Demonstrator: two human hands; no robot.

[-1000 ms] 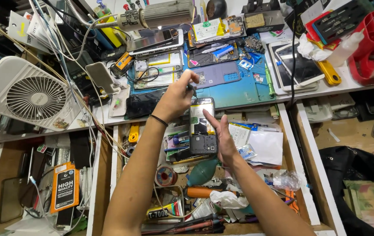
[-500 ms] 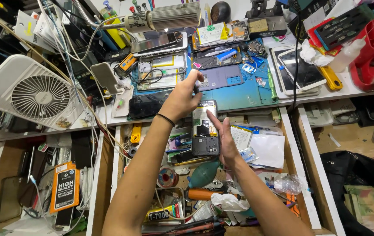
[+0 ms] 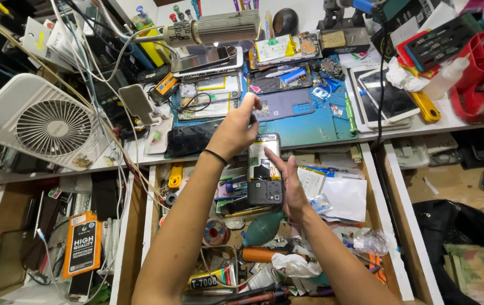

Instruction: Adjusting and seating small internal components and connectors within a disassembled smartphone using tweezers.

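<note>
Your cluttered white table [image 3: 451, 121] carries a blue repair mat [image 3: 315, 127]. Over its front edge, above the open drawer [image 3: 343, 197], your right hand [image 3: 290, 189] cradles an opened black smartphone [image 3: 264, 169], fingers curled behind it. Your left hand [image 3: 236, 130] pinches something tiny near the phone's top; I can't tell what.

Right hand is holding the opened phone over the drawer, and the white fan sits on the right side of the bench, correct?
Not quite. The right hand does hold the opened phone over the drawer, but the head view shows the white fan on the left side of the bench.
</note>
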